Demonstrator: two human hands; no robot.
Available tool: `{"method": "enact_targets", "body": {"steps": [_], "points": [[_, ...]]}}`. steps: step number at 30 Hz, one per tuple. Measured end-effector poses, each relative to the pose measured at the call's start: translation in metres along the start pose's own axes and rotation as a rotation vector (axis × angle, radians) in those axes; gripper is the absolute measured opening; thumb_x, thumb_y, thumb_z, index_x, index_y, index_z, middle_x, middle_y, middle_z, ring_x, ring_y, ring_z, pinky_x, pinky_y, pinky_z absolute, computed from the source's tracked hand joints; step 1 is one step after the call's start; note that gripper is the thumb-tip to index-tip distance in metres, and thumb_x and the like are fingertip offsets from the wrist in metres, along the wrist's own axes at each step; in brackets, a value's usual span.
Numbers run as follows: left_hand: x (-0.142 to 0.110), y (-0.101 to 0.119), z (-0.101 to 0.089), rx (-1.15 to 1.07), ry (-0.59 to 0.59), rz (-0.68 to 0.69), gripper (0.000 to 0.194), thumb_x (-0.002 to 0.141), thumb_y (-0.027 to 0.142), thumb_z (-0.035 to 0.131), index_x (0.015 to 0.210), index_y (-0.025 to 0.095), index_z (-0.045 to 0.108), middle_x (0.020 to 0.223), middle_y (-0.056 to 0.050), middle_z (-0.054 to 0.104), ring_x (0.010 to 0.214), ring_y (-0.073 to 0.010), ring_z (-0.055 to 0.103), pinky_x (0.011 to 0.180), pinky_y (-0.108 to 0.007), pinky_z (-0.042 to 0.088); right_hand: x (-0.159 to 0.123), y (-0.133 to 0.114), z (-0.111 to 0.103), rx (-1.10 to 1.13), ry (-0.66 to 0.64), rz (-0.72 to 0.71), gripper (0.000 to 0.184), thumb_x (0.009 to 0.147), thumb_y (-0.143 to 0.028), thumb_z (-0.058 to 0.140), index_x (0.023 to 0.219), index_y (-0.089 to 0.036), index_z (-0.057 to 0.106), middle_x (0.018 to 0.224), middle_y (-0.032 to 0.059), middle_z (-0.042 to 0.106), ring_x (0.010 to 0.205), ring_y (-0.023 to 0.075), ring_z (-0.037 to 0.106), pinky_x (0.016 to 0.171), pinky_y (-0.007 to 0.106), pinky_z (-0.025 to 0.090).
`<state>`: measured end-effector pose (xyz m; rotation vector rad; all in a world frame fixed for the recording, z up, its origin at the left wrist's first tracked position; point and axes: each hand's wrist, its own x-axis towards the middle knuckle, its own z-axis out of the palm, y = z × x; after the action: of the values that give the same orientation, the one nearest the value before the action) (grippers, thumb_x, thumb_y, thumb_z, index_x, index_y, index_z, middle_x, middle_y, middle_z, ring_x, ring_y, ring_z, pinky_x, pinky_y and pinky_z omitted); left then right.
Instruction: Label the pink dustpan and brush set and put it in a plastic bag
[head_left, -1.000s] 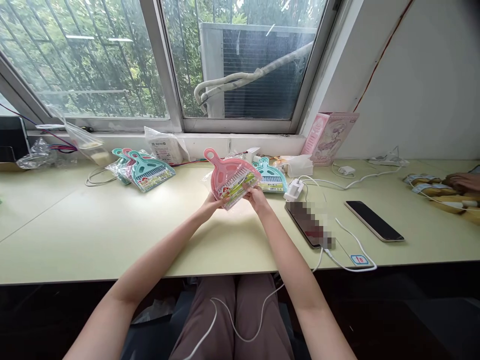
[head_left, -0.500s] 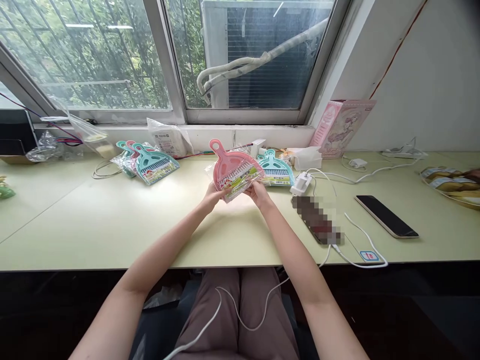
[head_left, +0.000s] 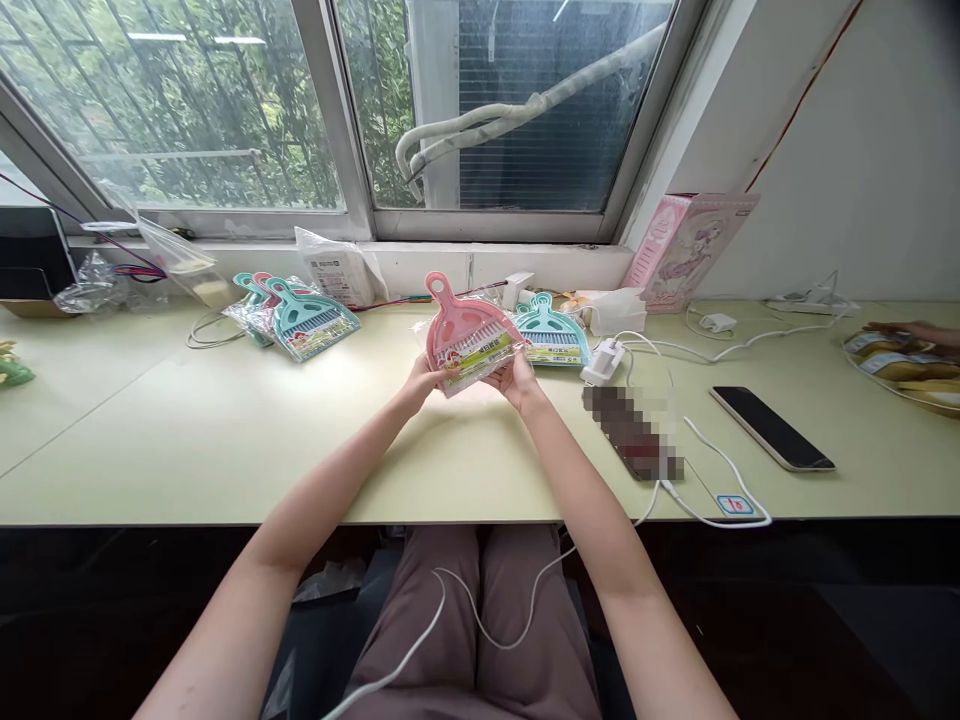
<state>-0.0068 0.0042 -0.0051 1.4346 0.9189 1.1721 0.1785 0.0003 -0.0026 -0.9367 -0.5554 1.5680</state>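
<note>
I hold a pink mini dustpan and brush set (head_left: pixel 463 330) in a clear plastic bag, upright above the pale green table (head_left: pixel 225 440). My left hand (head_left: pixel 422 378) is closed on the bag's lower left corner. My right hand (head_left: pixel 516 377) is closed on its lower right edge. Just behind it to the right, a teal packaged set (head_left: pixel 553 340) lies flat on the table. Several more packaged sets, teal and pink, are stacked (head_left: pixel 296 318) at the back left.
A blurred phone (head_left: pixel 631 430) on a white cable and a black phone (head_left: pixel 771 428) lie to the right. A pink box (head_left: pixel 686 250) leans on the wall. Plastic bags (head_left: pixel 337 275) line the window sill. Another person's hand (head_left: pixel 911 333) rests at the far right by packets.
The pink set has tilted a little more upright and stayed in both hands. The view has shifted slightly, so the table things sit a bit further right.
</note>
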Motion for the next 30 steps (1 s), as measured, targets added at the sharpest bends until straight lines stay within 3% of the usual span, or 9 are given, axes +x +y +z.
{"method": "enact_targets", "body": {"steps": [4, 7, 10, 13, 16, 18, 21, 25, 30], "points": [[0.009, -0.002, -0.023, -0.018, 0.013, 0.009, 0.060, 0.053, 0.027, 0.082, 0.109, 0.012, 0.066, 0.102, -0.011, 0.073, 0.091, -0.0288, 0.067, 0.068, -0.031, 0.053, -0.001, -0.003, -0.004, -0.094, -0.056, 0.025, 0.042, 0.100, -0.045, 0.034, 0.092, -0.015, 0.062, 0.072, 0.0099, 0.073, 0.070, 0.0181, 0.072, 0.071, 0.031, 0.061], [0.009, 0.003, -0.042, -0.028, 0.053, 0.014, 0.070, 0.055, 0.025, 0.079, 0.122, 0.014, 0.061, 0.110, -0.012, 0.071, 0.097, -0.0296, 0.067, 0.072, -0.033, 0.055, -0.001, -0.009, -0.012, -0.174, -0.025, -0.056, 0.030, 0.098, -0.030, 0.042, 0.085, -0.014, 0.064, 0.077, 0.0107, 0.074, 0.074, 0.0171, 0.073, 0.075, 0.028, 0.060], [0.009, 0.007, -0.057, -0.067, 0.092, 0.014, 0.083, 0.054, 0.021, 0.076, 0.134, 0.018, 0.053, 0.116, -0.011, 0.069, 0.097, -0.0284, 0.068, 0.071, -0.032, 0.056, -0.002, -0.017, -0.021, -0.396, 0.088, -0.296, 0.017, 0.090, -0.016, 0.050, 0.092, -0.016, 0.066, 0.087, 0.0076, 0.074, 0.075, 0.0164, 0.072, 0.078, 0.032, 0.059], [0.012, 0.005, -0.065, -0.150, 0.048, -0.020, 0.089, 0.053, 0.016, 0.076, 0.138, 0.020, 0.049, 0.117, -0.012, 0.069, 0.094, -0.0286, 0.069, 0.067, -0.032, 0.058, -0.004, -0.021, -0.025, -0.812, 0.159, -0.653, 0.036, 0.081, -0.006, 0.052, 0.108, -0.024, 0.068, 0.111, 0.0056, 0.071, 0.098, 0.0205, 0.068, 0.092, 0.040, 0.054], [0.014, 0.002, -0.069, -0.217, -0.012, -0.075, 0.088, 0.056, 0.015, 0.076, 0.139, 0.017, 0.048, 0.119, -0.014, 0.067, 0.094, -0.0294, 0.068, 0.065, -0.032, 0.059, -0.008, -0.019, -0.024, -1.149, 0.078, -0.928, 0.057, 0.077, -0.002, 0.053, 0.125, -0.032, 0.061, 0.138, 0.0027, 0.055, 0.128, 0.0251, 0.050, 0.106, 0.045, 0.044], [0.014, 0.001, -0.069, -0.245, -0.051, -0.104, 0.088, 0.058, 0.014, 0.075, 0.141, 0.018, 0.047, 0.123, -0.014, 0.066, 0.097, -0.0291, 0.068, 0.067, -0.032, 0.059, -0.010, -0.017, -0.021, -1.253, 0.007, -1.017, 0.063, 0.078, -0.003, 0.056, 0.133, -0.035, 0.055, 0.144, 0.0006, 0.048, 0.135, 0.0259, 0.042, 0.110, 0.046, 0.039], [0.011, 0.002, -0.066, -0.290, -0.122, -0.125, 0.089, 0.060, 0.013, 0.074, 0.143, 0.018, 0.044, 0.129, -0.013, 0.063, 0.107, -0.0294, 0.065, 0.078, -0.035, 0.060, -0.010, -0.016, -0.017, -1.259, -0.036, -1.090, 0.052, 0.081, -0.010, 0.062, 0.126, -0.034, 0.060, 0.138, 0.0009, 0.053, 0.130, 0.0260, 0.044, 0.109, 0.046, 0.037], [0.008, 0.004, -0.063, -0.308, -0.142, -0.182, 0.081, 0.060, 0.012, 0.075, 0.138, 0.015, 0.052, 0.126, -0.015, 0.064, 0.111, -0.0312, 0.064, 0.088, -0.037, 0.057, -0.008, -0.020, -0.016, -1.181, -0.011, -1.095, 0.009, 0.083, -0.024, 0.068, 0.087, -0.029, 0.075, 0.121, 0.0024, 0.064, 0.118, 0.0262, 0.052, 0.105, 0.047, 0.037], [0.007, 0.005, -0.060, -0.295, -0.167, -0.226, 0.080, 0.060, 0.012, 0.075, 0.137, 0.017, 0.054, 0.123, -0.014, 0.066, 0.106, -0.0302, 0.067, 0.084, -0.035, 0.058, -0.008, -0.021, -0.015, -1.040, 0.001, -1.083, 0.009, 0.083, -0.031, 0.068, 0.076, -0.027, 0.073, 0.108, 0.0033, 0.067, 0.110, 0.0239, 0.056, 0.102, 0.043, 0.038]]}}
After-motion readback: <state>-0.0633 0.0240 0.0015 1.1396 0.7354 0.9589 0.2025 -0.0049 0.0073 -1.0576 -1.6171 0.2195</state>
